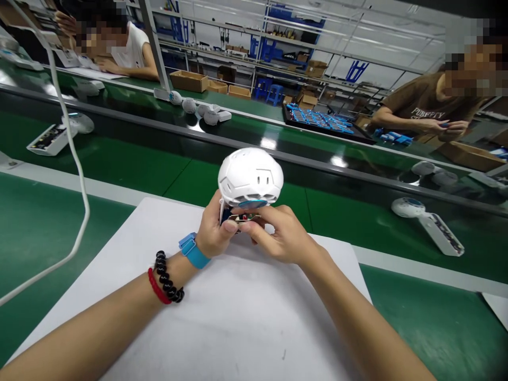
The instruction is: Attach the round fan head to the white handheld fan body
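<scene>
A white handheld device with a rounded head (pixel 251 174) is raised above the white sheet, its handle end toward me. My left hand (pixel 216 225) wraps round the handle from the left, thumb along its near end. At that end a small circuit board (pixel 245 217) shows, with tiny red and green parts on it. From the right, my right hand (pixel 278 227) closes finger and thumb on the edge of this board. Most of the handle is hidden behind my fingers.
A white sheet (pixel 238 317) covers the bench under my arms. Beyond it runs a dark conveyor with similar open-handled devices (pixel 426 222), (pixel 53 138) resting along it. A white cable (pixel 81 185) hangs at left. Two people work across the line, near a tray of blue parts (pixel 321 121).
</scene>
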Demonstrator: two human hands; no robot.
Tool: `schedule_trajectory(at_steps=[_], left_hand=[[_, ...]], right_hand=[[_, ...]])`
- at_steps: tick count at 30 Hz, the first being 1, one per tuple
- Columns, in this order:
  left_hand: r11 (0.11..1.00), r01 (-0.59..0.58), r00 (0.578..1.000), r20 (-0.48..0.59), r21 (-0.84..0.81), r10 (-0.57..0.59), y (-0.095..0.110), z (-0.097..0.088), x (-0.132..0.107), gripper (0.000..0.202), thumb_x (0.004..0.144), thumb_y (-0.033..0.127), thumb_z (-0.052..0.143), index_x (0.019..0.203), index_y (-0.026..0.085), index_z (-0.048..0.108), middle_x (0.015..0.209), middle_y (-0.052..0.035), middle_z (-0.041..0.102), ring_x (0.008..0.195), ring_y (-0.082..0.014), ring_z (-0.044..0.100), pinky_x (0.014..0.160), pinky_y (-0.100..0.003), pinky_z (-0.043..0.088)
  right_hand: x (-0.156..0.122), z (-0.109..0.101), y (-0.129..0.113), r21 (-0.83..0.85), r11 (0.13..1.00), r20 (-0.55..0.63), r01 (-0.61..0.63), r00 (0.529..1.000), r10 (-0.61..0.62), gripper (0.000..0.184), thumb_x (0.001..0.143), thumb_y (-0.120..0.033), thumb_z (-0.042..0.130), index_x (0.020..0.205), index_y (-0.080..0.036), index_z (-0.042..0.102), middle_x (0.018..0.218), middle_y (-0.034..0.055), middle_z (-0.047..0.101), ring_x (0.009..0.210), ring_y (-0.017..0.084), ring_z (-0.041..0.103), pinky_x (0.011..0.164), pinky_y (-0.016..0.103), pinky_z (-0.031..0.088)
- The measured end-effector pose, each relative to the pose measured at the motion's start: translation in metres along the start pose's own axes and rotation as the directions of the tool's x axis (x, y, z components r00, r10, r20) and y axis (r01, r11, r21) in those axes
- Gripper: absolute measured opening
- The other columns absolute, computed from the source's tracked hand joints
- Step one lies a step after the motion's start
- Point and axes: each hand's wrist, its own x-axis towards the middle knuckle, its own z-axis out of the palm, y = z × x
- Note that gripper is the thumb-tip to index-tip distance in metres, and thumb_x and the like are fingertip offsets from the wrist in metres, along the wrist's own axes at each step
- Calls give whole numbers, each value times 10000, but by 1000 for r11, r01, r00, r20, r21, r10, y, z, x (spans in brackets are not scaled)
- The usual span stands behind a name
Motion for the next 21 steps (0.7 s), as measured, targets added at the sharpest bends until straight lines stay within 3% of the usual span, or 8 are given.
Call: schedule_trajectory(at_steps=[5, 11, 17, 19, 21], left_hand=[[998, -47, 999, 5, 47, 46, 2, 0, 1, 699, 881, 731, 433, 1220, 142, 596, 1155, -172, 658, 1067, -303, 649, 920, -391, 550], [995, -88, 996, -11, 45, 88, 3, 2, 4, 633, 919, 686, 404, 1191, 149, 598, 1135, -154, 673, 1064, -276, 658, 939, -372, 553], [992, -96, 995, -9, 84, 97, 1, 0, 3, 576, 930, 656, 416, 1111, 151, 624, 1066, -140, 684, 1039, -261, 654, 938, -355, 543], [991, -81, 996, -21, 104, 84, 0, -1, 2, 586, 928, 667, 405, 1083, 150, 633, 1035, -137, 682, 1030, -266, 650, 924, -363, 544], [996, -21, 999, -45, 92, 25, -1, -1, 1, 586, 922, 672, 417, 1090, 152, 630, 976, -121, 680, 921, -244, 666, 829, -342, 564]], right_hand=[[2, -3, -6, -63, 998, 68, 6, 998, -1, 288, 1004, -289, 450, 1131, -210, 697, 617, -31, 662, 535, 108, 609, 526, 202, 413], [1, 4, 5, -224, 966, -209, 131, 961, -179, 287, 976, -413, 550, 963, -176, 711, 690, -5, 707, 487, 91, 546, 479, 218, 365], [2, 2, 2, -132, 990, -98, 49, 993, -62, 178, 972, -296, 550, 992, -205, 702, 727, -24, 699, 525, 87, 534, 519, 214, 384], [4, 8, 4, -91, 994, -209, 60, 975, -78, 149, 942, -331, 592, 919, -205, 669, 748, -10, 669, 594, 107, 547, 561, 227, 412], [6, 16, 7, -13, 998, -375, 56, 925, -57, 153, 895, -355, 647, 920, -205, 626, 840, 18, 652, 735, 140, 587, 665, 254, 474]])
